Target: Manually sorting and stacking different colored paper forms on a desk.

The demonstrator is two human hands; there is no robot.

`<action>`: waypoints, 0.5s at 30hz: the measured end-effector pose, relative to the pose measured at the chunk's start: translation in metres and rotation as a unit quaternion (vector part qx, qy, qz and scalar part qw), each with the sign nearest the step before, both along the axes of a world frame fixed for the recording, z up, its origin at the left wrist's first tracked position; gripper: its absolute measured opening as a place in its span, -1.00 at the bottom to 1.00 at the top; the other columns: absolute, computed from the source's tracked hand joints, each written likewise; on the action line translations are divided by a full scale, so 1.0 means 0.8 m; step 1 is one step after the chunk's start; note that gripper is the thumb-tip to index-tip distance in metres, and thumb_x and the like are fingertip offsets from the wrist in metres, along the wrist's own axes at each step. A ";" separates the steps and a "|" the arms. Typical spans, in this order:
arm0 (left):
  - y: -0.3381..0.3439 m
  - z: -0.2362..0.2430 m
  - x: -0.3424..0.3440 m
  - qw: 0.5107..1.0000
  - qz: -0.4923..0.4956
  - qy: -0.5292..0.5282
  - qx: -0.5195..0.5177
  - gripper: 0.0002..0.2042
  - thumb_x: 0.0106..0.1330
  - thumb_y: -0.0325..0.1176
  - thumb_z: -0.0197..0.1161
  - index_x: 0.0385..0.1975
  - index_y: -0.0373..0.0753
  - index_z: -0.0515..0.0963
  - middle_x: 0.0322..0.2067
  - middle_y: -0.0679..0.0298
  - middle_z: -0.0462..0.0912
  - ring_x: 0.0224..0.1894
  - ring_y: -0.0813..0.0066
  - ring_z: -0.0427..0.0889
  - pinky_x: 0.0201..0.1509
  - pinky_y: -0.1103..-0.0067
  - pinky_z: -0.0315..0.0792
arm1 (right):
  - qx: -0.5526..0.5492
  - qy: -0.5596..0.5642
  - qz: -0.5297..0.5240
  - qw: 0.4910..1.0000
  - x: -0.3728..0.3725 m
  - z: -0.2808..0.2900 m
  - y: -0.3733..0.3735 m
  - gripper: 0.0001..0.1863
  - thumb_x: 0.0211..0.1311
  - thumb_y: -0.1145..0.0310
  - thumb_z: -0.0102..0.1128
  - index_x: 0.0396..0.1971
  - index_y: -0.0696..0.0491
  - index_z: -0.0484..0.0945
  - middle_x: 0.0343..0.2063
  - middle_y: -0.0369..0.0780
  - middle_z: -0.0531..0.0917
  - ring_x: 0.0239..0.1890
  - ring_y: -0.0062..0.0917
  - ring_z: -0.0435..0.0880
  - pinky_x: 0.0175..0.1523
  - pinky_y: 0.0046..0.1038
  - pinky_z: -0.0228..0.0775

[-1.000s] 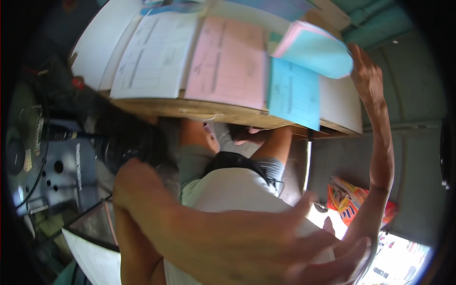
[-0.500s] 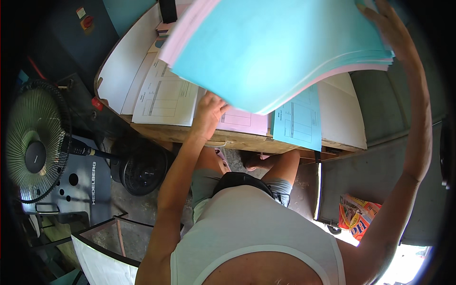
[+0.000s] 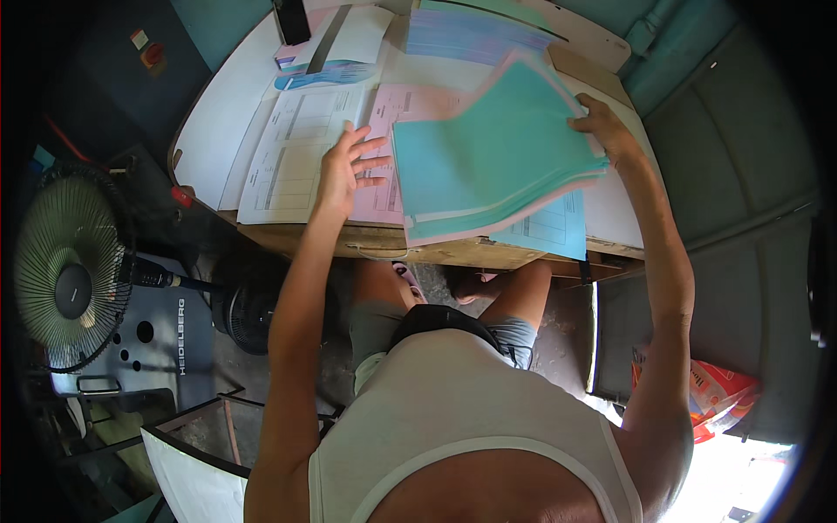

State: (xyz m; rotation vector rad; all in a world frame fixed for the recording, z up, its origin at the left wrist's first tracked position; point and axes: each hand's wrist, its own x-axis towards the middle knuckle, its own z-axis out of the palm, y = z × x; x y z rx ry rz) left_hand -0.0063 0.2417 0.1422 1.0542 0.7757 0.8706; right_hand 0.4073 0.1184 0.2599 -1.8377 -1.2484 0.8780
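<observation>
My right hand (image 3: 603,129) grips the far right edge of a thick sheaf of turquoise and pink paper sheets (image 3: 488,157), held a little above the wooden table (image 3: 218,122). My left hand (image 3: 347,167) rests with fingers spread on a pink printed form (image 3: 391,109), beside a white printed form (image 3: 288,152). A blue printed sheet (image 3: 545,225) lies under the sheaf at the table's front edge.
More stacks of coloured paper (image 3: 475,30) lie at the table's back. A round fan (image 3: 65,270) stands on the floor at left beside a grey machine panel (image 3: 166,327). An orange bag (image 3: 724,392) lies on the floor at right. My knees are under the table.
The sheaf has come down from close to the camera to just over the table. My left hand has moved onto the pink form with fingers spread.
</observation>
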 end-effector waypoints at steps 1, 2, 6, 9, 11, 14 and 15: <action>-0.005 -0.011 0.010 1.000 -0.007 0.001 0.000 -0.25 0.45 0.23 -0.01 0.38 -0.31 0.27 0.15 0.00 0.58 0.04 0.16 0.65 -0.11 0.31 0.58 | 0.027 0.019 -0.015 0.999 -0.001 0.002 -0.007 -0.42 0.20 0.49 0.21 0.26 0.25 0.41 -0.05 -0.02 0.64 -0.04 -0.36 0.64 0.06 -0.38 0.51; -0.012 -0.020 0.020 0.999 0.031 0.031 0.001 -0.28 0.43 0.18 0.08 0.36 -0.32 0.29 0.14 0.00 0.59 0.04 0.17 0.65 -0.08 0.31 0.58 | 0.028 0.019 -0.023 0.999 -0.004 0.012 -0.009 -0.42 0.20 0.49 0.21 0.26 0.25 0.41 -0.05 -0.02 0.64 -0.04 -0.36 0.64 0.06 -0.38 0.51; -0.022 -0.057 0.032 0.995 0.093 0.018 -0.003 -0.30 0.33 0.05 0.32 0.27 -0.38 0.35 0.12 0.00 0.56 0.08 0.19 0.62 0.07 0.32 0.55 | 0.187 0.018 -0.007 0.982 -0.048 0.083 -0.014 -0.53 0.26 0.41 0.20 0.15 0.29 0.49 -0.12 -0.07 0.68 -0.18 -0.41 0.69 -0.07 -0.44 0.55; -0.014 -0.061 0.047 0.994 0.061 -0.075 -0.059 -0.32 0.30 0.03 0.37 0.24 -0.35 0.36 0.12 -0.02 0.54 0.09 0.21 0.61 0.12 0.32 0.54 | 0.188 0.053 -0.021 0.980 -0.063 0.142 -0.014 -0.51 0.28 0.41 0.19 0.18 0.31 0.46 -0.09 -0.05 0.67 -0.15 -0.39 0.70 -0.04 -0.43 0.55; -0.017 -0.052 0.064 0.984 0.014 -0.140 -0.111 -0.33 0.29 0.00 0.40 0.24 -0.33 0.36 0.13 -0.02 0.52 0.09 0.22 0.61 0.14 0.33 0.54 | 0.198 0.100 0.015 0.975 -0.061 0.176 -0.014 -0.47 0.26 0.46 0.18 0.22 0.35 0.39 -0.07 -0.01 0.64 -0.12 -0.37 0.69 0.03 -0.42 0.53; -0.023 -0.022 0.082 0.929 -0.140 -0.291 -0.181 -0.38 0.30 -0.11 0.41 0.24 -0.29 0.35 0.11 0.02 0.54 0.10 0.24 0.61 0.13 0.33 0.56 | 0.225 0.102 0.003 0.969 -0.064 0.199 -0.018 -0.44 0.25 0.52 0.16 0.20 0.49 0.32 -0.12 0.02 0.64 -0.17 -0.39 0.71 -0.01 -0.42 0.57; -0.026 -0.011 0.084 0.950 -0.082 -0.280 -0.112 -0.44 0.31 -0.17 0.40 0.22 -0.29 0.38 0.07 0.04 0.57 0.08 0.25 0.62 0.11 0.34 0.58 | 0.225 0.101 -0.001 0.969 -0.052 0.196 -0.015 -0.44 0.25 0.52 0.16 0.20 0.49 0.32 -0.12 0.02 0.64 -0.17 -0.39 0.71 -0.01 -0.42 0.57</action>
